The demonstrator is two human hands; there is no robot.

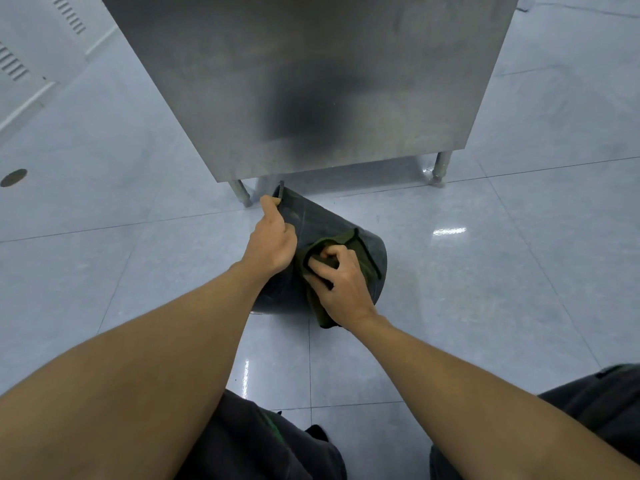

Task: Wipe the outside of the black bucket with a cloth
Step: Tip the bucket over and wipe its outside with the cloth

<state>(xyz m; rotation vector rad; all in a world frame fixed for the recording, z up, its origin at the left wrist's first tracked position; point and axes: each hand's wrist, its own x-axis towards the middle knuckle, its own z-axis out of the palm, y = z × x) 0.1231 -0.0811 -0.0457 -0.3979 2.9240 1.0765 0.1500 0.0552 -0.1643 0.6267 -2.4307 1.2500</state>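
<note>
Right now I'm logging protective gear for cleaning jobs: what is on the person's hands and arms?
Nothing. Both the left hand and the right hand are bare, with no gloves, rings or watch in view. The forearms are uncovered as far as the frame shows, with no sleeves. Dark trousers cover the knees below.

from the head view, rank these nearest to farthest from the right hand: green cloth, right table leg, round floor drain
1. green cloth: directly under the right hand, pressed on the black bucket.
2. right table leg: beyond the hand, up and to the right.
3. round floor drain: far left on the floor.
</note>
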